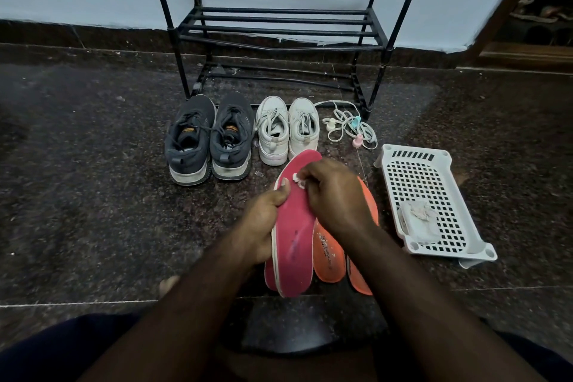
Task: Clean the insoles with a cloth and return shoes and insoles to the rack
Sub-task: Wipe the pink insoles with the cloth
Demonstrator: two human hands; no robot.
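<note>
Left hand (263,220) gripping pink insole (293,236) at frame centre, right hand (333,192) pinching white cloth (298,179) against it, two orange insoles (330,257) beneath, four shoes (240,136) above.

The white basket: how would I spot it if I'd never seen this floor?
Start at the black shoe rack against the wall, then look to the floor in front of it, right of the shoes. The white basket lies there, a perforated plastic tray holding crumpled wipes, unlike anything nearby.

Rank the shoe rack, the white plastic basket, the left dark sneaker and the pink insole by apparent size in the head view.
1. Shoe rack
2. White plastic basket
3. Pink insole and left dark sneaker: look alike; the insole is nearer the camera and partly covered by hands, so unranked.
</note>
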